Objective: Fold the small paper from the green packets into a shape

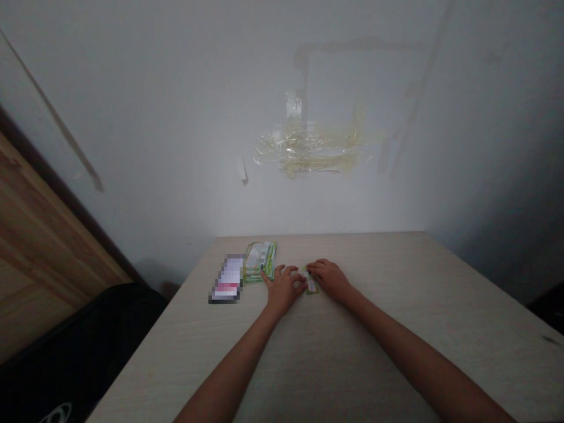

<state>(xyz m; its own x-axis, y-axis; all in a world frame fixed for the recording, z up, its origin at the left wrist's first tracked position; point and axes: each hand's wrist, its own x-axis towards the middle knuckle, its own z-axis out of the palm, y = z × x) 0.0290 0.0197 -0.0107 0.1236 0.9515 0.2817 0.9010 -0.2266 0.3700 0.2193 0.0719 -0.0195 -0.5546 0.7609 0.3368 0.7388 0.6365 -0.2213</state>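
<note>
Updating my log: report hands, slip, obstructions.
Right hand on printed slip. Left hand by its left edge. Possible snag: printed stack beside left hand; phone farther left.

I see the worktop (335,358) against the wall (176,117); on it, left to right, lie a phone (229,277), a stack (259,260), a card (312,286).

Pale wood-grain bench (440,311), carrying a stack of green printed pieces (261,258).
To the left of the stack, and a little nearer to the viewer, lies a flat blurred object (229,279) with dark near edge; I cannot tell if they touch. To the right of the stack lies one small green printed piece (312,285), partly covered. Much farther right of the stack, the bench shows a dark mark (550,340).
</note>
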